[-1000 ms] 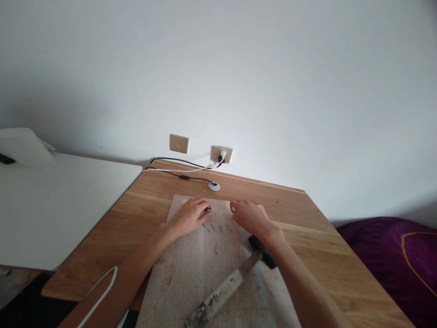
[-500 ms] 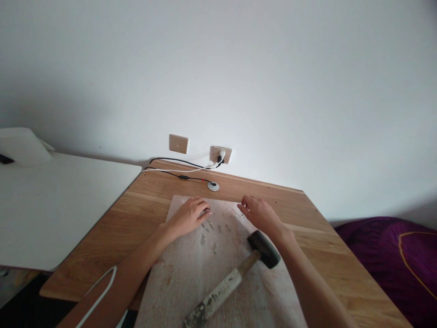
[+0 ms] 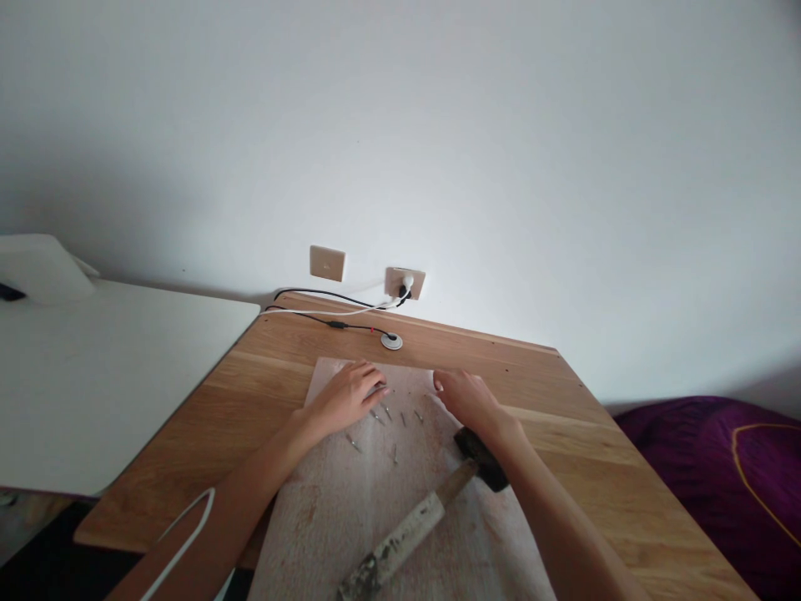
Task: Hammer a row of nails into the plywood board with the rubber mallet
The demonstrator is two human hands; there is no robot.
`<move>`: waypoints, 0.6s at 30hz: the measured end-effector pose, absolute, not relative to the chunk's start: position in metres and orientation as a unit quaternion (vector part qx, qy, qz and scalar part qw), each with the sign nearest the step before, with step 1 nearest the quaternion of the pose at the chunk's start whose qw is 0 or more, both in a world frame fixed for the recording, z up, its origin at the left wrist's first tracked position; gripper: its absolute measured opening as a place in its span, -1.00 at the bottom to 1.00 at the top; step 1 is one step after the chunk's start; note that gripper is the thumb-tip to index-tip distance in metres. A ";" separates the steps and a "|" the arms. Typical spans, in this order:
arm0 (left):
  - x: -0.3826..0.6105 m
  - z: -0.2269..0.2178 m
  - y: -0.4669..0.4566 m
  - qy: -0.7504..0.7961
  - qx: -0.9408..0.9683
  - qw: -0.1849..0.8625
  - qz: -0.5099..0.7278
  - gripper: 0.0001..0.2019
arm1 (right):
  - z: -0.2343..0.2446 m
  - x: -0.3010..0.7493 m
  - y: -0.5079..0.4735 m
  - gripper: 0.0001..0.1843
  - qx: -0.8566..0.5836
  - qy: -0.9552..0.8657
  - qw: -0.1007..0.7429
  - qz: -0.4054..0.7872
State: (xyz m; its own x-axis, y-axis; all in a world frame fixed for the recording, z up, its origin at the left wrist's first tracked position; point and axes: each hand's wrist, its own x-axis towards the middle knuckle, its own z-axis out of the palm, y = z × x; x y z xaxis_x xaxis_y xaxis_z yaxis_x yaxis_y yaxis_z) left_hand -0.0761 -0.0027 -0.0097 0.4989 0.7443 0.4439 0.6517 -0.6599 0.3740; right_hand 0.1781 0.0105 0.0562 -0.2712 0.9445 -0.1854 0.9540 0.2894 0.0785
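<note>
My left hand (image 3: 349,397) rests over the upper left of a pale, wood-patterned board (image 3: 325,517), its fingers curled towards the thumb. Whatever lies between those fingertips is too small to make out. Close by on the board are several small metal nails or screws (image 3: 388,412), and one (image 3: 354,443) lies apart below the hand. At the board's upper right edge, my right hand (image 3: 466,399) is closed, with its fingertips hidden. Under my right wrist lies a mallet with a black head (image 3: 481,461), partly covered, its worn handle (image 3: 406,531) slanting down left.
The board lies on a wooden desk (image 3: 626,484) against a wall. Black and white cables (image 3: 331,314) run to a wall socket (image 3: 405,282) near a round cable hole (image 3: 391,340). A white table (image 3: 125,367) stands left; purple fabric (image 3: 688,451) is at the right.
My right hand has shifted slightly down and left, now covering more of the mallet head. One small metal piece below my left hand lies farther left. My left hand has hardly moved.
</note>
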 end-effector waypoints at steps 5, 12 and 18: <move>-0.076 -0.007 -0.004 0.407 0.862 0.078 0.293 -0.84 | 0.058 0.179 0.007 -0.62 0.585 0.808 0.067 -0.040; -0.075 -0.007 -0.004 0.409 0.859 0.082 0.298 -0.86 | 0.075 0.168 -0.009 -0.69 0.530 0.838 0.005 -0.128; -0.075 -0.008 -0.004 0.407 0.857 0.087 0.305 -0.83 | 0.083 0.174 -0.008 -0.78 0.508 0.828 -0.080 -0.226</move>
State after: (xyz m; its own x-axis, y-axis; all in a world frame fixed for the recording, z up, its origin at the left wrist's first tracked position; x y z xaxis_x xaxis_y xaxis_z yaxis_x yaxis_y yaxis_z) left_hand -0.0750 -0.0041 -0.0078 0.4832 0.7501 0.4515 0.6444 -0.6538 0.3966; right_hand 0.1743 -0.0078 0.0830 -0.4716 0.8765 -0.0971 0.8044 0.3824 -0.4547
